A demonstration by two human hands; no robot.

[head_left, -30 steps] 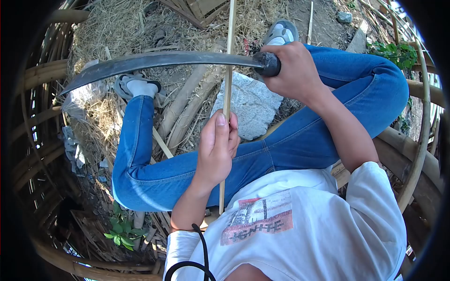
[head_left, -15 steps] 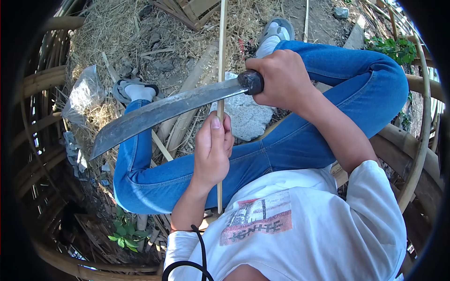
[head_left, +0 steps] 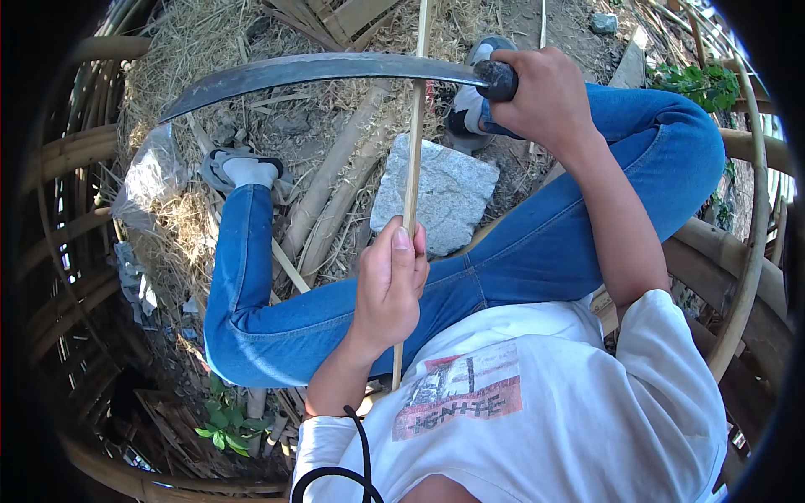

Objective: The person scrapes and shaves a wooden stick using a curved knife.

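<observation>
My right hand (head_left: 547, 101) is wrapped round the dark handle of a machete (head_left: 327, 69). Its long, curved blade reaches out to the left and crosses a thin bamboo strip (head_left: 413, 168). Blade and strip overlap in the view near the blade's handle end; whether they touch, I cannot tell. My left hand (head_left: 390, 285) is closed round the lower part of the strip, thumb on top. The strip runs from near my shirt up past the top edge of the view. Behind it, between my legs, lies a flat grey stone (head_left: 449, 197).
Bamboo poles (head_left: 331, 189) lie on the straw-strewn ground left of the stone. A clear plastic bag (head_left: 151, 176) sits further left. Curved bamboo framing (head_left: 746, 251) surrounds my seat. Green plants (head_left: 225, 419) grow at lower left. My legs (head_left: 570, 210) are bent on both sides of the stone.
My right hand has carried the machete up and away from me along the strip, turning the blade flatter. My left hand has shifted slightly right, and the strip leans more to the right.
</observation>
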